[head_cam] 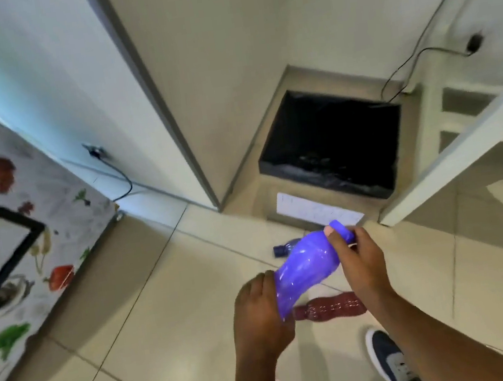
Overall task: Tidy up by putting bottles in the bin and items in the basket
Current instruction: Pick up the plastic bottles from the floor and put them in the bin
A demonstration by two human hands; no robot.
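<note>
Purple bottle [305,266]: held in the air over the floor tiles, tilted, cap end up and toward the bin.
Left hand [260,314]: wrapped around the bottle's base.
Right hand [360,259]: grasping the neck just below the cap.
Bin [330,144]: open, black-lined, ahead in the corner, well apart from the hands.
Floor: a small dark blue bottle [285,247] and a dark red bottle [331,306] lie uncollected.
Step in hand: likely carrying this bottle to the bin.
Next move: reach forward over the opening, then let go with both hands.
</note>
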